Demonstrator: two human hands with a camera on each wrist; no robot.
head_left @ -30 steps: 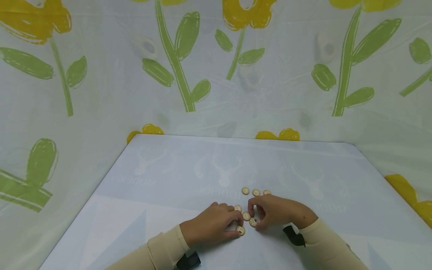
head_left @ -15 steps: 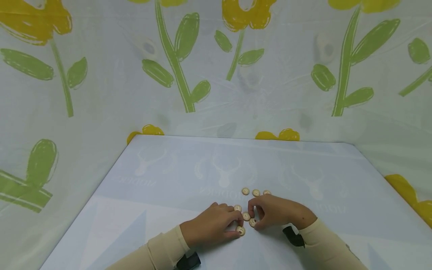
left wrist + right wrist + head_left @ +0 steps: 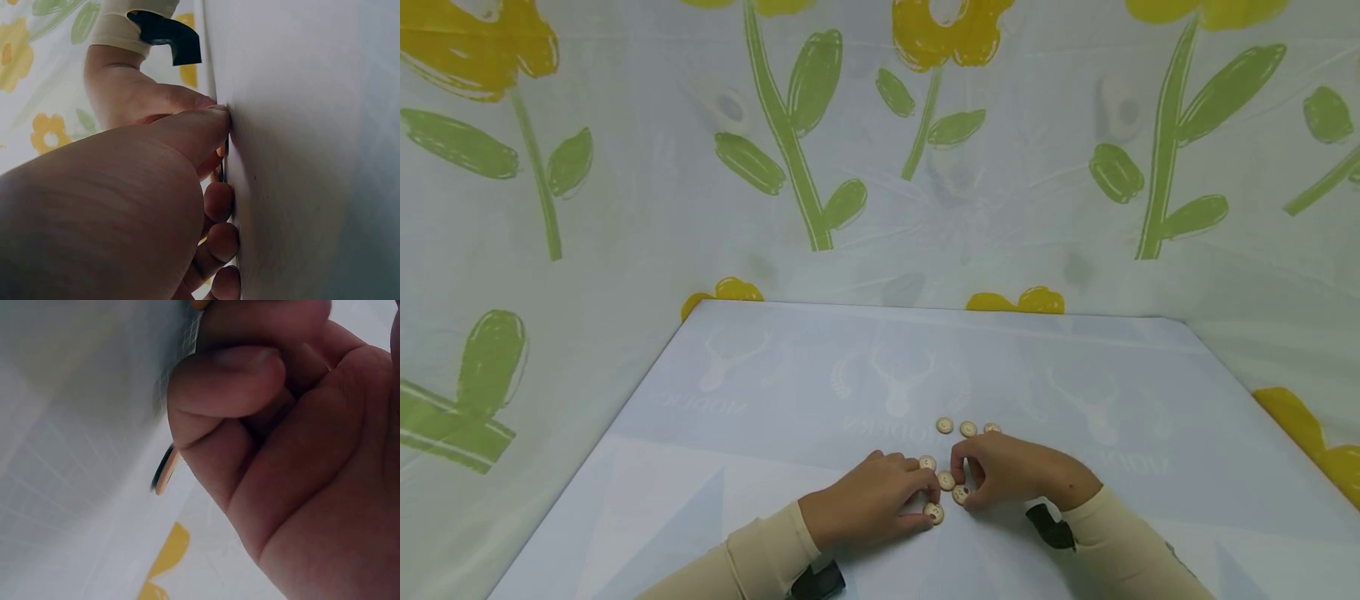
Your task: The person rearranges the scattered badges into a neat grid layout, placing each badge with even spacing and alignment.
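Small round wooden buttons lie flat on the pale table (image 3: pixel 775 367). My left hand (image 3: pixel 872 504) pinches the nearest button (image 3: pixel 934 513) between thumb and index finger. Just to the right, my right hand (image 3: pixel 1018 471) pinches another button (image 3: pixel 960 495), its thumb at the near edge. A middle button (image 3: pixel 946 481) sits between the two hands, with one more button (image 3: pixel 927 463) by the left knuckles. In the left wrist view, the left thumb hides the held button. The right wrist view shows curled right fingers and one button (image 3: pixel 165 470) edge-on beyond them.
Farther back, a row holds a left button (image 3: pixel 944 426), a centre button (image 3: pixel 968 428) and a right button (image 3: pixel 992 427) partly covered by my right hand. A flower-printed curtain (image 3: pixel 1000 225) hangs behind the table's far edge.
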